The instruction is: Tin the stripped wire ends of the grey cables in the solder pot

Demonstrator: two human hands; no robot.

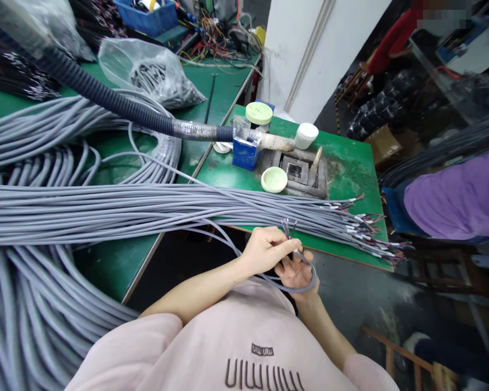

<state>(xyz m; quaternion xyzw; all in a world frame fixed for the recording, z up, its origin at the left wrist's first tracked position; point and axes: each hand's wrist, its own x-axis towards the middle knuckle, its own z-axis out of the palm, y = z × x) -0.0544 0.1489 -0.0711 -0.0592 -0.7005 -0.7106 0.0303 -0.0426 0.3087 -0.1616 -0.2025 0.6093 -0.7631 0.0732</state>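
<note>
Single grey cable (305, 271) pinched close to the chest, just off the near edge of the green table (350, 163), its stripped end of coloured wires (287, 225) sticking up above the fingers; left hand (264, 250) closed on it just below the wires, thumb and forefinger clamped; right hand (295, 271) right beneath, touching the left, palm up, fingers curled around the loop of the same cable (loop curving down and round under the palm). Beyond the hands, a thick bundle of grey cables (146, 209) laid flat across the table from left to right, stripped ends (367, 228) fanned out over the right edge. Further back on the table, a blue box (244, 155) with a black corrugated hose (106, 100) running into it, a pale green lid (274, 179) lying flat, a white jar (306, 136) and a green-capped jar (258, 115). At far left, big coils of grey cable (24, 315); behind, a clear plastic bag (150, 76). At right, another person's purple sleeve (460, 198)
</note>
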